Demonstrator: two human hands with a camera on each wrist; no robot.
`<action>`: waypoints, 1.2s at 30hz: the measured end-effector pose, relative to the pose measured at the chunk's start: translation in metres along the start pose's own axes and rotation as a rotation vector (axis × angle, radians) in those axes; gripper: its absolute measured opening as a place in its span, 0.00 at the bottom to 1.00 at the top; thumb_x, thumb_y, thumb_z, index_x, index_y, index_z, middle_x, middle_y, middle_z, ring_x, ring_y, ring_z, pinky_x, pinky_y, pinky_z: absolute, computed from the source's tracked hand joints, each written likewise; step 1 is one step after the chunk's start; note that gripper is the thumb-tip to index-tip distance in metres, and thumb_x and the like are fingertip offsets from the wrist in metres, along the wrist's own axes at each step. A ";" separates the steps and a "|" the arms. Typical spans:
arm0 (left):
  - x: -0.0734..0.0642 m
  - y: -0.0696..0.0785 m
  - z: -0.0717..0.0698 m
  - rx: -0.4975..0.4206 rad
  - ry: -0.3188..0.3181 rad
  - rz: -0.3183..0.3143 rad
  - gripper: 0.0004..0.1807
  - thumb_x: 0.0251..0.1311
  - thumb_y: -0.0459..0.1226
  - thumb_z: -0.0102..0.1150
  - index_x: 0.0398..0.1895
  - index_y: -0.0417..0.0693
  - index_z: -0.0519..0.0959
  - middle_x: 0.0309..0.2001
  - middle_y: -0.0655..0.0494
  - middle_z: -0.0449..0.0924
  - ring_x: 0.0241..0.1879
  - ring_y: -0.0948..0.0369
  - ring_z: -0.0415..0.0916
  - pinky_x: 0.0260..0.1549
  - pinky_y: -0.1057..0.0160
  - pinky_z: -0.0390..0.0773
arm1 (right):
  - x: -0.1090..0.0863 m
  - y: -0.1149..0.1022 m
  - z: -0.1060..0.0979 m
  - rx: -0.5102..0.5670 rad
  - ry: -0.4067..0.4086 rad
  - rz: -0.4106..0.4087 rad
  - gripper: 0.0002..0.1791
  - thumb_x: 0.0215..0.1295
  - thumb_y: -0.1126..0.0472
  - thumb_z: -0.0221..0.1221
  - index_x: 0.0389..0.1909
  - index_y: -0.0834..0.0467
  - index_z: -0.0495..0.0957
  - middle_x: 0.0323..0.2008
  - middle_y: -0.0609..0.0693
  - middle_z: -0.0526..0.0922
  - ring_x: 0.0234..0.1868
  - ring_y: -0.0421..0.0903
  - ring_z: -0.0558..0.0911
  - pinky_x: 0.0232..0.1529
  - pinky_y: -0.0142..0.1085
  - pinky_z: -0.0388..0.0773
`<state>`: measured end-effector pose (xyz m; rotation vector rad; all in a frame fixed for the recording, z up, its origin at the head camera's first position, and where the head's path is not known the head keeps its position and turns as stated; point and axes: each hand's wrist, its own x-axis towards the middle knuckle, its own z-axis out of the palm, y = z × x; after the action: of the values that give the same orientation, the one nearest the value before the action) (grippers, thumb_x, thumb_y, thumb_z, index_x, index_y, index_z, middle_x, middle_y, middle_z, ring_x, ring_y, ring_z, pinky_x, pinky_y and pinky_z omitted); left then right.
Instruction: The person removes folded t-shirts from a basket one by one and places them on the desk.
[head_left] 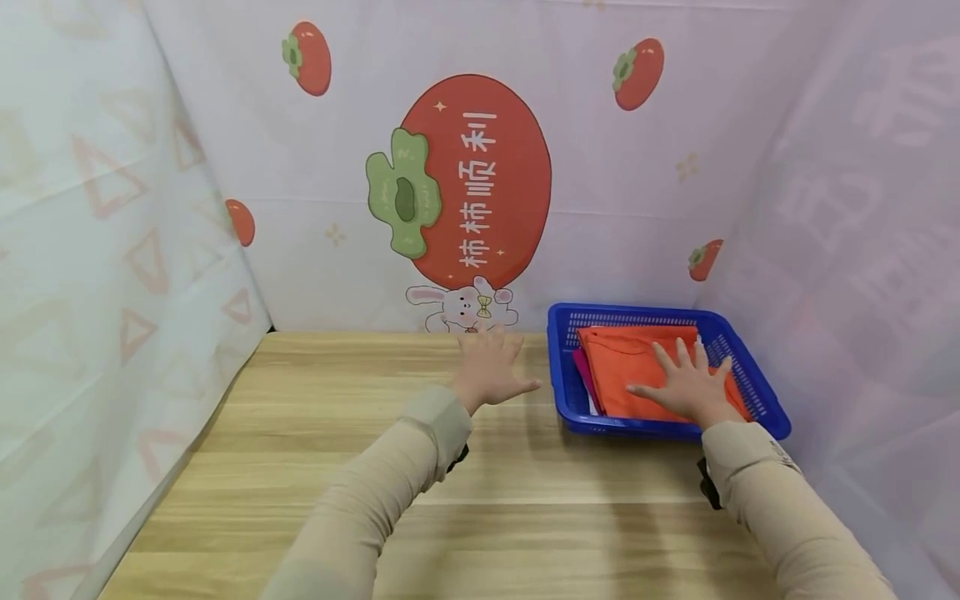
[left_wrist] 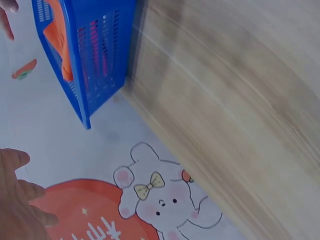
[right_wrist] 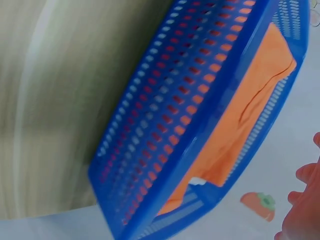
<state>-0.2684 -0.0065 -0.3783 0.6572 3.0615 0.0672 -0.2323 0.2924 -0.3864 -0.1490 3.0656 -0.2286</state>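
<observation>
A blue plastic basket (head_left: 558, 367) with slotted walls stands at the back right of the table. Folded orange cloth (head_left: 618, 379) lies in it, with a strip of magenta cloth (head_left: 584, 377) showing at its left side. My right hand (head_left: 692, 385) is spread above the basket, fingers apart, holding nothing. Left of the basket, my left hand (head_left: 489, 367) is stretched out over the table with its fingers spread and nothing in them. In the right wrist view, the orange cloth (right_wrist: 250, 110) shows over the basket's rim, and bits of white show beside it.
The wooden table (head_left: 315, 467) runs up to a white back curtain (head_left: 337, 275) printed with persimmons and a rabbit. More printed curtains hang at the left (head_left: 97, 275) and right (head_left: 862, 292). The basket sits close to the right curtain.
</observation>
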 end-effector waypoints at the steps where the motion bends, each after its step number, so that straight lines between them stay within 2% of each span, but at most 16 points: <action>1: 0.001 0.004 0.001 -0.007 0.004 0.008 0.47 0.42 0.71 0.35 0.64 0.57 0.55 0.65 0.48 0.47 0.61 0.41 0.38 0.48 0.34 0.44 | -0.001 0.003 0.001 0.001 -0.001 0.004 0.54 0.47 0.27 0.43 0.65 0.61 0.43 0.61 0.72 0.37 0.58 0.70 0.29 0.41 0.64 0.15; 5: 0.005 0.018 0.004 -0.024 -0.002 0.037 0.46 0.42 0.71 0.36 0.64 0.58 0.55 0.65 0.49 0.46 0.62 0.43 0.38 0.49 0.35 0.46 | -0.004 0.011 0.003 0.011 -0.009 0.021 0.54 0.47 0.27 0.44 0.65 0.62 0.43 0.60 0.73 0.37 0.58 0.70 0.30 0.41 0.63 0.14; 10: 0.010 0.034 0.009 -0.036 -0.054 0.044 0.47 0.44 0.71 0.34 0.66 0.60 0.46 0.66 0.51 0.40 0.63 0.45 0.34 0.49 0.35 0.45 | -0.004 0.020 0.007 0.017 -0.021 0.036 0.55 0.46 0.27 0.44 0.64 0.63 0.44 0.60 0.74 0.37 0.57 0.72 0.32 0.41 0.63 0.15; 12: 0.013 0.039 0.011 -0.051 -0.072 0.039 0.47 0.44 0.71 0.34 0.66 0.60 0.45 0.66 0.51 0.39 0.63 0.45 0.34 0.49 0.35 0.43 | -0.004 0.023 0.008 0.025 -0.033 0.046 0.55 0.46 0.27 0.43 0.65 0.63 0.42 0.60 0.74 0.36 0.56 0.73 0.32 0.40 0.64 0.15; 16: 0.017 0.047 0.016 -0.087 -0.089 0.030 0.46 0.45 0.70 0.35 0.66 0.59 0.46 0.66 0.51 0.38 0.63 0.45 0.35 0.51 0.37 0.42 | -0.003 0.026 0.009 0.067 -0.064 0.068 0.54 0.48 0.28 0.43 0.65 0.63 0.40 0.60 0.73 0.34 0.55 0.74 0.32 0.40 0.66 0.18; 20: 0.020 0.052 0.020 -0.123 -0.117 0.044 0.45 0.47 0.69 0.34 0.66 0.58 0.45 0.67 0.51 0.38 0.63 0.45 0.36 0.54 0.41 0.43 | -0.002 0.032 0.013 0.101 -0.076 0.077 0.54 0.48 0.28 0.43 0.64 0.63 0.41 0.60 0.73 0.37 0.55 0.75 0.34 0.40 0.68 0.22; 24: 0.023 0.059 0.023 -0.178 -0.163 0.069 0.45 0.48 0.68 0.34 0.66 0.57 0.46 0.66 0.50 0.40 0.63 0.48 0.37 0.57 0.48 0.42 | -0.002 0.043 0.018 0.142 -0.112 0.096 0.54 0.49 0.28 0.42 0.64 0.65 0.42 0.59 0.75 0.40 0.54 0.76 0.35 0.41 0.69 0.26; 27: 0.027 0.065 0.027 -0.231 -0.183 0.088 0.44 0.48 0.67 0.35 0.66 0.55 0.47 0.66 0.51 0.43 0.63 0.52 0.40 0.58 0.53 0.42 | -0.004 0.053 0.019 0.196 -0.171 0.125 0.54 0.50 0.29 0.41 0.63 0.69 0.42 0.57 0.77 0.41 0.52 0.78 0.36 0.40 0.70 0.28; 32: 0.036 0.076 0.034 -0.380 -0.220 0.100 0.43 0.50 0.66 0.36 0.66 0.53 0.50 0.64 0.53 0.50 0.63 0.54 0.45 0.58 0.55 0.46 | -0.007 0.069 0.016 0.291 -0.260 0.194 0.55 0.53 0.29 0.37 0.61 0.74 0.38 0.57 0.78 0.40 0.51 0.79 0.37 0.40 0.70 0.32; 36: 0.041 0.082 0.038 -0.482 -0.251 0.091 0.41 0.52 0.64 0.38 0.65 0.51 0.51 0.63 0.56 0.54 0.61 0.56 0.49 0.57 0.58 0.51 | -0.009 0.079 0.014 0.350 -0.288 0.257 0.55 0.54 0.29 0.34 0.60 0.75 0.35 0.57 0.78 0.37 0.52 0.77 0.38 0.43 0.69 0.36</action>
<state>-0.2716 0.0862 -0.4128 0.7003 2.6226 0.6449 -0.2298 0.3693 -0.4115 0.2101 2.6711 -0.6545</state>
